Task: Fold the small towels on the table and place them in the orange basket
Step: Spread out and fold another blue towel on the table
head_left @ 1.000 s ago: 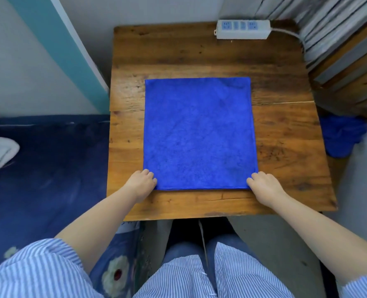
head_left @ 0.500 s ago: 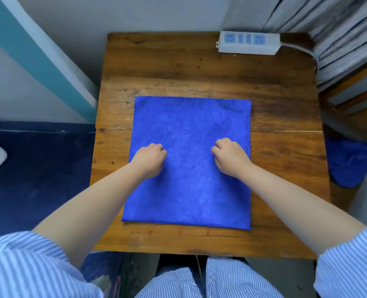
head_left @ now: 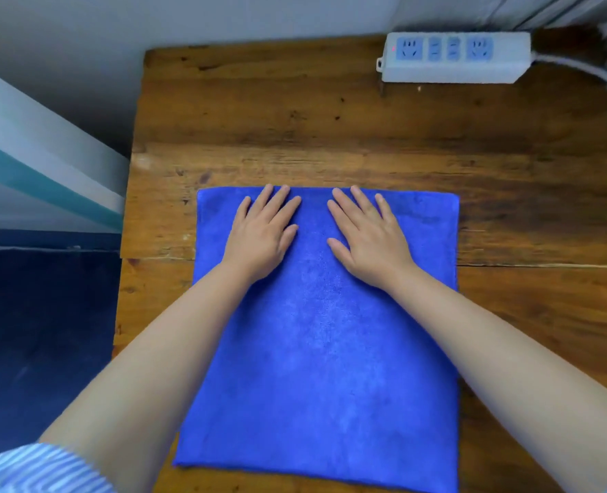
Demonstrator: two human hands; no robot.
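Fingers (head_left: pixel 277 202) of both hands lie straight, flat on the plush blue towel (head_left: pixel 330 350), gripping nothing.

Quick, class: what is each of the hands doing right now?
Left hand: open, fingers straight, pressing flat on the blue terry-cloth towel.
Right hand: open, flat on the same towel.

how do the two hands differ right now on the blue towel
The left hand lies on the blue towel's left half; the right hand lies on its right half. The left hand's fingers angle up and to the right, the right hand's up and to the left, so the two mirror each other. Both lie flat, palm down, fingers straight and slightly spread, fingertips near the towel's far edge, gripping nothing.
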